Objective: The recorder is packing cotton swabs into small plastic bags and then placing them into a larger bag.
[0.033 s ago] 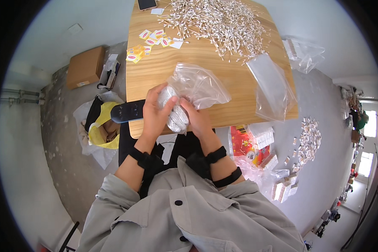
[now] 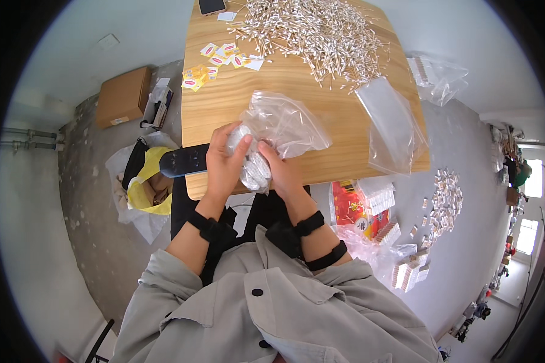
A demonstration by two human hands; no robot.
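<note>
Clear bag (image 2: 287,124) nudged slightly left at its loose end. Left hand (image 2: 224,160) and right hand (image 2: 286,174) both gripping its white bundle (image 2: 255,173), near tabletop (image 2: 345,136) edge. Squeeze evenly; don't strain film.

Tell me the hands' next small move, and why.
Perhaps gather in the clear bag with the right hand, the left hand steadying the white bundle: both hands hold the bundle, while the bag's slack plastic spreads loosely beyond them.
</note>
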